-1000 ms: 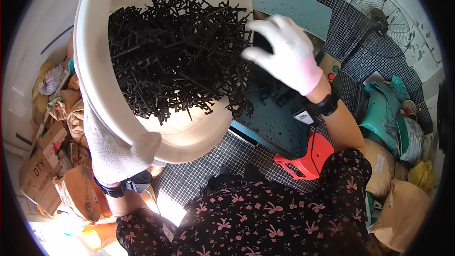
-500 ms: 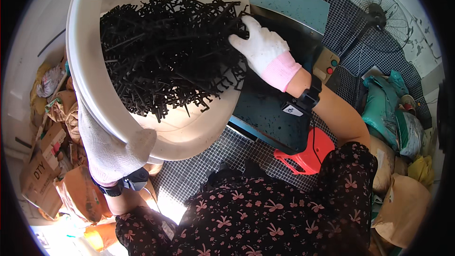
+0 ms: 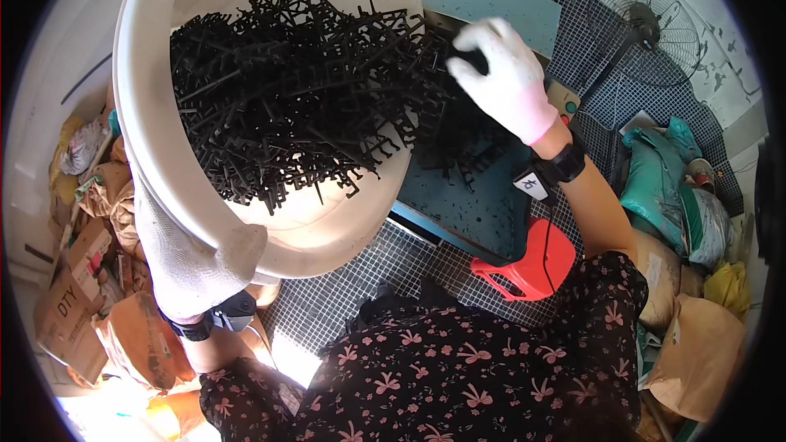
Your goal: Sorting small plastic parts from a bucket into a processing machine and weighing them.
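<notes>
Two gloved hands appear in the head view, looking down. On the left, a large white plastic tub (image 3: 315,255) lies tilted, filled with a tangled heap of black plastic sprues (image 3: 282,98), thin and branching. The left hand (image 3: 201,266), in a pale knit glove, has its grip clasped on the tub's near rim; its fingers are partly hidden. To the right, the tub's mouth meets a blue metal hopper (image 3: 467,217), and some sprues hang over or lie inside it. The right hand (image 3: 508,86), in a white glove with a pink cuff, is above the hopper, its grip unclenched: fingers curved, thumb apart. Whether it touches any sprue cannot be told. Beyond its wrist is a control panel (image 3: 565,100) with buttons. A red plastic object (image 3: 540,262) sits below the hopper; a black fan (image 3: 644,26) stands at upper right, above green sacks (image 3: 655,188).
</notes>
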